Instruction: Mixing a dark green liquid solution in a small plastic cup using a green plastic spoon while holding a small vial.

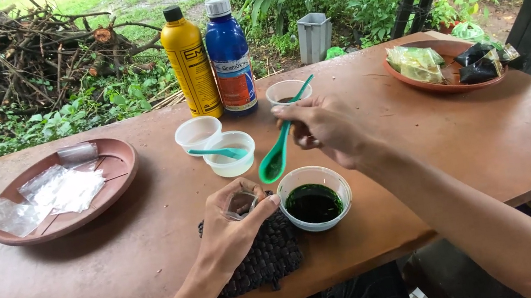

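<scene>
Head view. Right hand [326, 130] pinches the handle of a green spoon [278, 152], fingers closed on it; the bowl of the spoon hangs low, just above and left of a clear tub [315, 197] holding dark green liquid. Left hand [232, 228] grips a small clear bag [241, 204], thumb and fingers closed round its mouth, over a dark woven mat [265, 257] at the near edge of the brown table [423, 144].

Behind these: a clear cup [230, 153] with pale liquid and a teal spoon [218, 152] lying in it; an empty-looking white cup [198, 133]; a third cup [287, 91], contents hidden by the hand.

Yellow bottle [189, 62], black cap, and blue bottle [229, 56], grey cap and orange label band, stand side by side at the far edge.

Left brown dish [114, 178]: clear plastic bags [60, 190]. Right brown dish [427, 82]: yellowish packets [418, 62] and black packets [479, 63].
</scene>
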